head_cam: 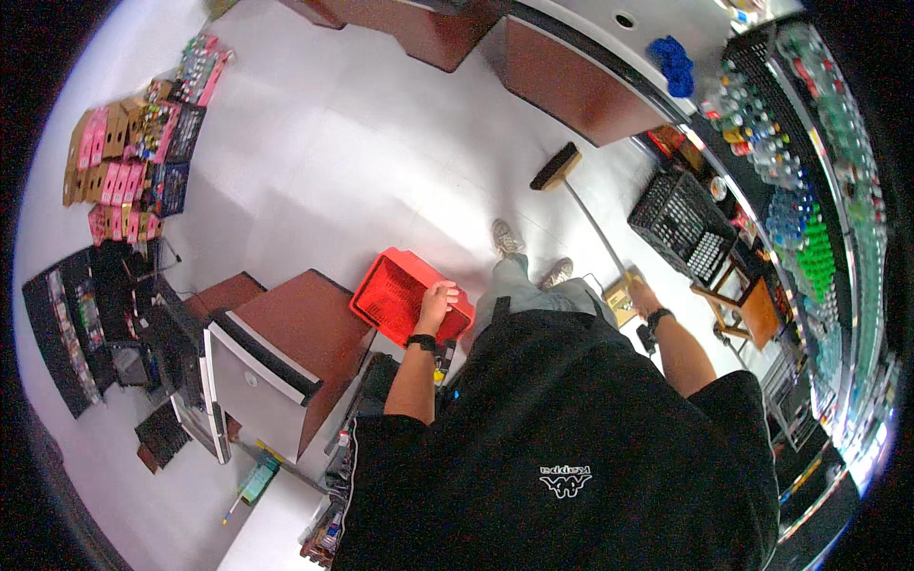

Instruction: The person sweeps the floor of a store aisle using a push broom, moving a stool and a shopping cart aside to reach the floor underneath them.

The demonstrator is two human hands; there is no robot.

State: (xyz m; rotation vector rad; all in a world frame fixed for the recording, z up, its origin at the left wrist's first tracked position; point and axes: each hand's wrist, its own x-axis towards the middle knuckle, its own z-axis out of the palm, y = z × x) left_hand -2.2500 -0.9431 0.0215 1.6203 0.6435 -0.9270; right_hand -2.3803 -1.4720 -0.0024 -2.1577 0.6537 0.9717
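Note:
My right hand grips the upper end of a push broom's handle. The handle slants away to the broom head, whose dark bristles and wooden block lie on the floor ahead of my feet. Just beside that hand, lower down, is a tan box-like object, partly covered by the hand. My left hand hangs over a red plastic basket, its fingers half curled and slightly apart, with nothing seen in them. Whether it touches the basket's rim is unclear.
A brown-sided counter stands at left, another brown panel ahead. Black crate and wooden chair-like frame sit at right, below shelves of bottles. Stacked pink-and-brown cartons line the far left.

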